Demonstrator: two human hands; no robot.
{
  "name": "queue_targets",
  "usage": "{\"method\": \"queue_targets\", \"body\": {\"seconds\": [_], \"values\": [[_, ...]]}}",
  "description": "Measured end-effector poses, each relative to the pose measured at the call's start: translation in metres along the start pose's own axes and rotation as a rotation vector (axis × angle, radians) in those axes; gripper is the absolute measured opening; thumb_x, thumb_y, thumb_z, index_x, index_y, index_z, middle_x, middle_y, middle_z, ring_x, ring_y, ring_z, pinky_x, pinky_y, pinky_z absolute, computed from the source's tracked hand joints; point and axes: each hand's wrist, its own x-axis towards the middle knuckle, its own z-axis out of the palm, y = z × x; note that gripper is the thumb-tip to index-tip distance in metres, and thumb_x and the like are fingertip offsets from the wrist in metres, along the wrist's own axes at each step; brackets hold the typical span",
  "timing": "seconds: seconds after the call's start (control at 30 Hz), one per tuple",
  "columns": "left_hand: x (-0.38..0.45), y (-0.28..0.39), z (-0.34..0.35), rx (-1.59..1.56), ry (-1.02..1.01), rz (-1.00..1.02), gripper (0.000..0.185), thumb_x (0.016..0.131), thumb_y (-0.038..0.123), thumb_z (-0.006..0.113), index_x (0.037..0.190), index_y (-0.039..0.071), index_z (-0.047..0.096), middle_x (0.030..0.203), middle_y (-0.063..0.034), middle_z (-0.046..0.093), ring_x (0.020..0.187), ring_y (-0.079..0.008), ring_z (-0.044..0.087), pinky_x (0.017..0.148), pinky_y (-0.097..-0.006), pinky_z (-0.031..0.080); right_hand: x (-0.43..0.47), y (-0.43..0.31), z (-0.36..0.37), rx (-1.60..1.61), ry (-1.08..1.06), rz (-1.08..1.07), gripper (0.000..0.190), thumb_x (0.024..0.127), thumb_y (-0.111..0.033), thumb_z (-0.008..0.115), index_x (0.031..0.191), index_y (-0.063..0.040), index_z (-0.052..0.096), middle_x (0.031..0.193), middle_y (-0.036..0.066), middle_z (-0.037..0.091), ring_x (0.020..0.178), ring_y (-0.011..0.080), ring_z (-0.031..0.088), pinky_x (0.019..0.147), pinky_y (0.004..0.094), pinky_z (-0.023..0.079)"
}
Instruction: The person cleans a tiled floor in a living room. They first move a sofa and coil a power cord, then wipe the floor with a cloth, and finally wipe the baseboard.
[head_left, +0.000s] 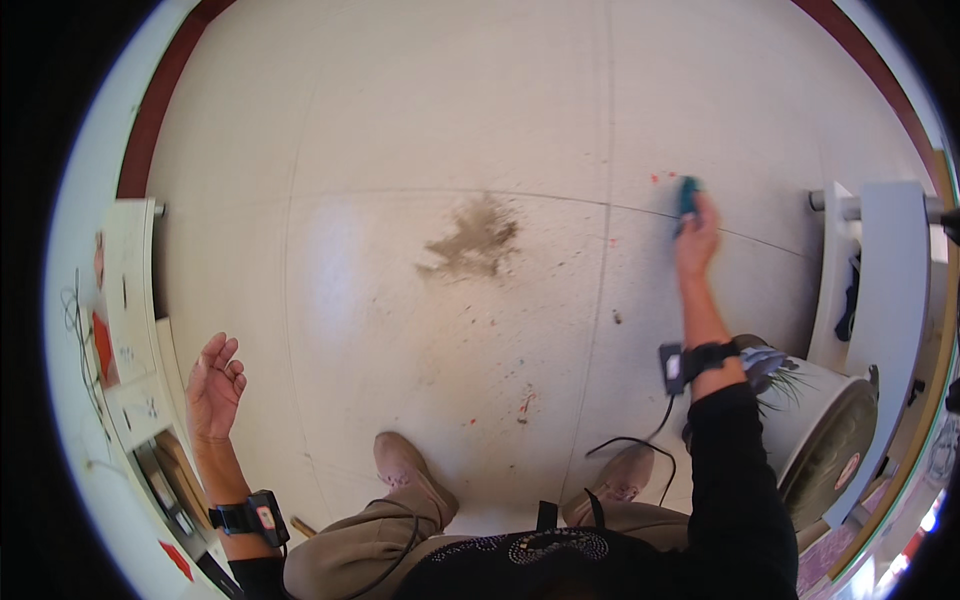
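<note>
My right hand (697, 236) is stretched out over the pale tiled floor (450, 112), gripping a dark teal object (688, 193). Motion blur hides whether that object is a brush or a cloth. Just beyond it lie small orange-red scraps (654, 178). Left of this hand, a grey-brown heap of dust and dirt (480, 236) is spread on the floor. Crumbs and coloured bits (525, 401) are scattered between the heap and my shoes. My left hand (216, 386) hangs in the air at the left, palm visible, fingers slightly curled, holding nothing.
White drawers (135, 300) line the left side. At the right is a white table-like piece of furniture (889, 277). A white round container (802, 405) stands beside my right forearm, with green leaves (784, 384) near it. My shoes (409, 469) are below, near a loose black cable (637, 440).
</note>
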Motion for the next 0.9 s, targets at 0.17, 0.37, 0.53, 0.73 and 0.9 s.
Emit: {"method": "queue_targets", "body": {"seconds": [0.17, 0.37, 0.53, 0.73, 0.9], "values": [[-0.050, -0.004, -0.029, -0.010, 0.087, 0.012, 0.041, 0.088, 0.028, 0.053, 0.121, 0.004, 0.047, 0.110, -0.0082, 0.057, 0.084, -0.0143, 0.058, 0.071, -0.0247, 0.051, 0.038, 0.011, 0.049, -0.288, -0.006, 0.092, 0.043, 0.073, 0.001, 0.057, 0.115, -0.003, 0.052, 0.114, 0.015, 0.055, 0.109, 0.0294, 0.050, 0.095, 0.0349, 0.037], [-0.068, -0.016, -0.046, -0.050, 0.142, -0.005, 0.041, 0.086, 0.028, 0.056, 0.118, 0.004, 0.048, 0.107, -0.0084, 0.058, 0.082, -0.0149, 0.058, 0.069, -0.0252, 0.051, -0.008, -0.075, 0.138, 0.019, -0.425, -0.283, 0.049, 0.067, 0.003, 0.060, 0.114, -0.006, 0.052, 0.117, 0.015, 0.052, 0.111, 0.0315, 0.046, 0.098, 0.0382, 0.034], [-0.063, -0.017, -0.044, -0.029, 0.110, 0.001, 0.044, 0.086, 0.032, 0.055, 0.120, 0.005, 0.048, 0.109, -0.0065, 0.057, 0.083, -0.0139, 0.057, 0.069, -0.0251, 0.050, -0.078, -0.132, 0.136, 0.127, -0.796, -0.577, 0.041, 0.062, 0.004, 0.061, 0.101, -0.007, 0.058, 0.113, 0.014, 0.056, 0.109, 0.0321, 0.049, 0.097, 0.0403, 0.036], [-0.058, -0.015, -0.043, -0.053, 0.104, 0.019, 0.039, 0.085, 0.029, 0.058, 0.114, 0.004, 0.052, 0.104, -0.0082, 0.060, 0.079, -0.0149, 0.059, 0.067, -0.0257, 0.050, -0.094, -0.129, 0.083, 0.525, -0.980, -0.202, 0.037, 0.064, 0.009, 0.055, 0.097, -0.007, 0.061, 0.109, 0.009, 0.058, 0.106, 0.0218, 0.053, 0.092, 0.0322, 0.040], [-0.073, -0.016, -0.048, -0.046, 0.184, -0.005, 0.040, 0.084, 0.030, 0.060, 0.113, 0.004, 0.052, 0.102, -0.0085, 0.061, 0.077, -0.0158, 0.060, 0.066, -0.0257, 0.050, 0.028, -0.054, 0.062, 0.125, -0.048, 0.167, 0.036, 0.074, 0.004, 0.053, 0.109, -0.003, 0.058, 0.104, 0.013, 0.061, 0.097, 0.0211, 0.058, 0.087, 0.0292, 0.043]]}}
